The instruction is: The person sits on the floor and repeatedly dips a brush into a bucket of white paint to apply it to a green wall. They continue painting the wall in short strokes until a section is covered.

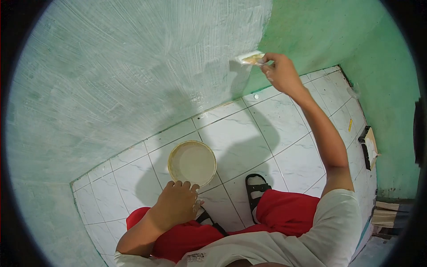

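My right hand reaches out to the wall and pinches a paintbrush, its white-coated bristles pointing left at the edge of the pale streaky paint. Specks of white mark the fingers. Below, a round yellow-rimmed bucket of whitish paint stands on the tiled floor. My left hand overlaps the bucket's near rim, back of the hand up, with fingers curled under and paint on the thumb side. What those fingers hold, if anything, is hidden.
Bare green wall continues to the right of the white strokes. By the right wall lies a black-edged tray-like object with a white smear, and near it a small yellow strip. My sandalled foot is close to the bucket.
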Motion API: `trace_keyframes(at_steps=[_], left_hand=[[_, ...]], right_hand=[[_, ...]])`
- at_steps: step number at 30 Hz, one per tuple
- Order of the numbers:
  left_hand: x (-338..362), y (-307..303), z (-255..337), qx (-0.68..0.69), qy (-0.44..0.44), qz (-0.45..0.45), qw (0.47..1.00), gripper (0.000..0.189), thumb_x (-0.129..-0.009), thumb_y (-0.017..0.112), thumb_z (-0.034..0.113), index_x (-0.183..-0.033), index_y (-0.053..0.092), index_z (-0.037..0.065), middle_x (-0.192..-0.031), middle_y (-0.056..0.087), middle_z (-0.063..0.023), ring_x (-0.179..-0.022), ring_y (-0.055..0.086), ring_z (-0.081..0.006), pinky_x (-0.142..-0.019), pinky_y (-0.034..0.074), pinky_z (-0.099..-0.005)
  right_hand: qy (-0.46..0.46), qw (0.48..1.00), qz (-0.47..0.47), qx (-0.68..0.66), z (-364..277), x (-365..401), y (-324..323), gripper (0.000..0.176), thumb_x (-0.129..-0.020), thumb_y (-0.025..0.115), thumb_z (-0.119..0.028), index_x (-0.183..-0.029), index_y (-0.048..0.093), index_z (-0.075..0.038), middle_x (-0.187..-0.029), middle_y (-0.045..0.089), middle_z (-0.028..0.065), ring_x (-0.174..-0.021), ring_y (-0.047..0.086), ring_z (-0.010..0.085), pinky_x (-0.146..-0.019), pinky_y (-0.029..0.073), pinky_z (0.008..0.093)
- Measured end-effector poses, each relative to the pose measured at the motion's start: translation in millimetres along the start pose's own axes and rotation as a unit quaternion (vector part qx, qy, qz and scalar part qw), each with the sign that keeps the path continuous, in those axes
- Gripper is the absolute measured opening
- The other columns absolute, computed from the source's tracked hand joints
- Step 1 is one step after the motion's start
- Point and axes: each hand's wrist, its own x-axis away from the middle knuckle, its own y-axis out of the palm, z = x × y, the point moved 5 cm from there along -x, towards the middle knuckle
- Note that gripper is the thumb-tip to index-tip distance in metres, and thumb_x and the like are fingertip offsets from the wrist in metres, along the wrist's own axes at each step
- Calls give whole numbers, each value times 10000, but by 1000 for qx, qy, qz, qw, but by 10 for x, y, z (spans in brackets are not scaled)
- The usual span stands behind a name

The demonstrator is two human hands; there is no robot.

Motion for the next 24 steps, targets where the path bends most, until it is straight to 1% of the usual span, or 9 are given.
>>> trace_keyframes(at_steps=[3, 5, 6, 8, 11, 14, 16, 23, 24], left_hand=[[7, 4, -32, 2, -6, 0, 1000, 449, -964, 591, 383, -1115, 674, -32, -1020, 683, -182, -946, 664, -332, -859, 512, -435], [12, -2, -37, 5, -14, -5, 1000, 452, -968, 586, 382, -1110, 675, -38, -1036, 681, -190, -966, 660, -334, -875, 508, -434], [15, 4, -39, 5, -15, -6, 1000, 452, -968, 586, 382, -1110, 675, -38, -1036, 681, -190, -966, 660, -334, -875, 508, -434], [22, 6, -36, 6, -13, 1, 1000, 460, -970, 584, 382, -1127, 667, -42, -1051, 680, -198, -989, 657, -337, -895, 504, -434], [9, -16, -13, 8, -22, -12, 1000, 467, -974, 577, 383, -1153, 653, -41, -1053, 680, -198, -1002, 655, -341, -906, 501, -437], [-34, 15, -11, 13, -28, -31, 999, 477, -980, 568, 387, -1187, 637, -38, -1052, 680, -198, -1005, 654, -343, -908, 500, -442], [-61, -9, 3, 10, -33, -36, 999, 479, -980, 569, 387, -1193, 635, -37, -1052, 680, -196, -1005, 654, -342, -906, 501, -441], [-110, -2, 29, 7, -13, -38, 999, 477, -969, 593, 374, -1219, 624, -31, -1061, 679, -187, -1020, 652, -337, -906, 501, -438], [-103, -9, 30, 6, -14, -38, 999, 477, -969, 593, 374, -1219, 624, -31, -1061, 679, -187, -1020, 652, -337, -906, 501, -438]], right_hand=[[-2, 1000, -7, -19, -289, 207, -163, 179, -892, 679, -98, -1003, 602, 20, -650, 530, 106, -579, 457, 154, -555, 411, 344], [-23, 995, 69, -74, -435, 331, -171, 137, -903, 633, -59, -1015, 587, 6, -737, 612, 234, -674, 608, 393, -630, 470, 433], [-24, 995, 68, -75, -440, 364, -59, 137, -903, 633, -59, -1015, 587, 6, -737, 612, 234, -674, 608, 393, -630, 470, 433], [-62, 975, 166, -137, -277, 456, 255, 120, -923, 614, -61, -1008, 564, 7, -779, 596, 225, -670, 575, 408, -630, 465, 441], [-108, 969, 184, -124, 261, 500, 995, 116, -910, 589, -28, -1022, 571, -3, -864, 553, 210, -777, 554, 413, -667, 459, 465], [-136, 967, 181, -120, 875, 652, 1857, 164, -897, 593, -23, -1059, 570, -22, -916, 563, 202, -838, 567, 415, -715, 469, 480], [-75, 988, 108, -77, 1132, 829, 2229, 220, -891, 594, -25, -1108, 558, -36, -943, 576, 206, -858, 585, 425, -748, 476, 505], [7, 999, 24, -47, 1286, 1197, 2424, 267, -893, 584, -46, -1154, 530, -49, -899, 608, 226, -857, 614, 432, -751, 493, 534], [54, 998, -19, -42, 1311, 1217, 2445, 259, -888, 590, -60, -1141, 537, -50, -898, 629, 234, -865, 627, 438, -761, 499, 534]])
